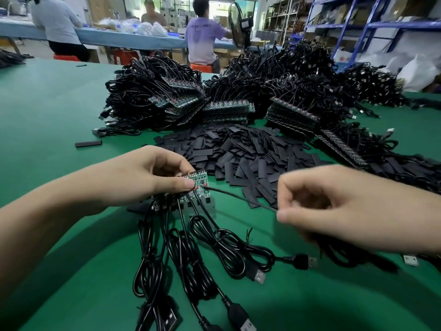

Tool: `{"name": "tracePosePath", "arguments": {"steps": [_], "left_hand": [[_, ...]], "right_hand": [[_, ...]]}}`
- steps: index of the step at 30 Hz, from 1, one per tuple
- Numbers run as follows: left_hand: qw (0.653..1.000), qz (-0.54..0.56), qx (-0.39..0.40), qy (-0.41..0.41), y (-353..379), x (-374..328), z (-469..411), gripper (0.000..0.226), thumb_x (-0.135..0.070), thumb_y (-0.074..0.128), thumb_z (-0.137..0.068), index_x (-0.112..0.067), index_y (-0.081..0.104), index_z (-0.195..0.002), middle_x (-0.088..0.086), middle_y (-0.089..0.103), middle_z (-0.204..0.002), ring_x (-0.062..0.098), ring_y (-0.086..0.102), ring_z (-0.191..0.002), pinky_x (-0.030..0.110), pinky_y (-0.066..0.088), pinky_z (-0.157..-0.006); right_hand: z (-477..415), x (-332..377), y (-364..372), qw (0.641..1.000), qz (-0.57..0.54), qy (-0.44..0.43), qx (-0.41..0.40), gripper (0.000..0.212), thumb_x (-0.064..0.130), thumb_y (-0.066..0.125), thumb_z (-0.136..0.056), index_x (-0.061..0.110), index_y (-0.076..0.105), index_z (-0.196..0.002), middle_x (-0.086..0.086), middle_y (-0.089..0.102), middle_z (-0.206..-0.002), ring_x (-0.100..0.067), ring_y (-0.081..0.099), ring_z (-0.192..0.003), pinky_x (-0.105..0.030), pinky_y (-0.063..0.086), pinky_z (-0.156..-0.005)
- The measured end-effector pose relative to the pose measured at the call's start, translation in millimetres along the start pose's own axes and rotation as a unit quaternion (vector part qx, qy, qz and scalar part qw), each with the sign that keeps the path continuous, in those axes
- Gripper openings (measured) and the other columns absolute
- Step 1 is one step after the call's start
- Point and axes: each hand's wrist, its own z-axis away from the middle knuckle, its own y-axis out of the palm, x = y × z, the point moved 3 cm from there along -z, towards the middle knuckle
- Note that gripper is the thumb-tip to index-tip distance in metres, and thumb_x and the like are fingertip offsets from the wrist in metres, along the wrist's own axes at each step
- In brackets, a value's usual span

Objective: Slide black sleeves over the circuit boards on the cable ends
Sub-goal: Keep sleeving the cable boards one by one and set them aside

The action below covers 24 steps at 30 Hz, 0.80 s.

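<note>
Sleeves (250, 154) heaped on green table (47, 103); shelving (358, 22) behind

This is an electronics assembly workshop. A wide green tabletop (47, 103) carries heaps of coiled black cables (152, 91), stacked rows of circuit boards (226, 109) and a loose pile of black sleeves (250, 149). Behind it, people (202, 37) work at a long blue table (124, 39), near a standing fan (237, 22) and blue metal shelves (346, 22) loaded with boxes.
</note>
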Motion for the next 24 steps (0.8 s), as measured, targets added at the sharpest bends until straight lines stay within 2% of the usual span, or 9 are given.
{"name": "tracePosePath", "arguments": {"steps": [1, 3, 4, 6, 9, 11, 16, 18, 24], "left_hand": [[1.0, 0.009, -0.011, 0.0, 2, 0, -1, 0.022, -0.039, 0.072, -0.081, -0.018, 0.075, -0.088, 0.021, 0.064, -0.086, 0.022, 0.047, -0.074, 0.038, 0.035, -0.072], [0.999, 0.004, -0.034, 0.011, 5, 0, -4, 0.02, -0.038, 0.073, -0.08, -0.019, 0.076, -0.088, 0.013, 0.068, -0.08, 0.02, 0.051, -0.072, 0.034, 0.04, -0.071], [0.999, -0.005, -0.046, 0.018, 7, 0, -5, 0.019, -0.037, 0.073, -0.08, -0.019, 0.076, -0.087, 0.009, 0.069, -0.077, 0.017, 0.053, -0.069, 0.028, 0.043, -0.068], [0.997, -0.014, -0.065, 0.029, 8, -1, -5, 0.019, -0.037, 0.073, -0.081, -0.019, 0.077, -0.087, 0.007, 0.07, -0.075, 0.013, 0.054, -0.066, 0.019, 0.042, -0.061], [0.996, -0.012, -0.074, 0.046, 9, -1, -5, 0.021, -0.039, 0.073, -0.08, -0.021, 0.077, -0.089, 0.015, 0.07, -0.081, 0.015, 0.053, -0.068, 0.028, 0.042, -0.068], [0.995, -0.003, -0.076, 0.058, 11, -2, -5, 0.021, -0.04, 0.072, -0.081, -0.022, 0.078, -0.09, 0.016, 0.07, -0.082, 0.017, 0.054, -0.069, 0.032, 0.042, -0.07], [0.992, 0.013, -0.09, 0.089, 15, -2, -6, 0.026, -0.045, 0.069, -0.081, -0.02, 0.077, -0.087, -0.005, 0.067, -0.069, 0.005, 0.055, -0.065, 0.018, 0.044, -0.06], [0.991, 0.011, -0.091, 0.093, 16, -1, -7, 0.028, -0.044, 0.069, -0.081, -0.018, 0.077, -0.085, -0.007, 0.066, -0.068, 0.005, 0.053, -0.063, 0.018, 0.043, -0.059], [0.99, 0.091, -0.076, 0.079, 18, -3, -7, 0.016, -0.026, 0.067, -0.087, -0.011, 0.074, -0.083, -0.011, 0.061, -0.06, -0.003, 0.049, -0.049, 0.006, 0.036, -0.046]], "right_hand": [[1, -2, 2, 0.998, 0.045, 0.018, 0.049, 0.025, 0.057, 0.057, -0.086, 0.032, 0.06, -0.085, 0.015, 0.069, -0.074, 0.001, 0.059, -0.058, -0.015, 0.045, -0.058], [0, -2, 7, 0.99, 0.081, 0.05, 0.107, 0.037, 0.071, 0.049, -0.084, 0.036, 0.06, -0.086, 0.017, 0.072, -0.076, 0.002, 0.064, -0.062, -0.015, 0.046, -0.058], [-4, 0, 8, 0.99, 0.091, 0.053, 0.092, 0.045, 0.076, 0.043, -0.082, 0.036, 0.061, -0.087, 0.017, 0.072, -0.076, 0.001, 0.064, -0.062, -0.016, 0.046, -0.058], [-17, 3, 10, 0.993, 0.102, 0.042, -0.028, 0.056, 0.08, 0.036, -0.081, 0.031, 0.065, -0.084, 0.014, 0.07, -0.075, -0.001, 0.061, -0.059, -0.024, 0.049, -0.059], [-42, 12, 18, 0.985, 0.04, 0.024, -0.164, 0.053, 0.072, 0.037, -0.088, 0.028, 0.066, -0.081, 0.009, 0.071, -0.074, -0.002, 0.06, -0.061, -0.031, 0.05, -0.062], [-58, 18, 28, 0.986, -0.026, 0.01, -0.163, 0.043, 0.064, 0.044, -0.093, 0.029, 0.067, -0.082, 0.008, 0.072, -0.075, 0.0, 0.058, -0.057, -0.029, 0.047, -0.057], [-75, 19, 42, 0.98, -0.104, -0.02, -0.169, 0.034, 0.052, 0.062, -0.095, 0.023, 0.065, -0.078, -0.001, 0.073, -0.072, -0.003, 0.053, -0.052, -0.028, 0.046, -0.053], [-76, 16, 44, 0.978, -0.135, -0.024, -0.158, 0.034, 0.044, 0.061, -0.099, 0.024, 0.062, -0.073, 0.002, 0.072, -0.067, -0.002, 0.053, -0.052, -0.022, 0.042, -0.052], [-80, 9, 55, 0.959, -0.246, -0.067, -0.128, 0.03, 0.031, 0.052, -0.107, 0.021, 0.057, -0.078, 0.008, 0.061, -0.064, -0.009, 0.056, -0.066, -0.032, 0.042, -0.068]]}}
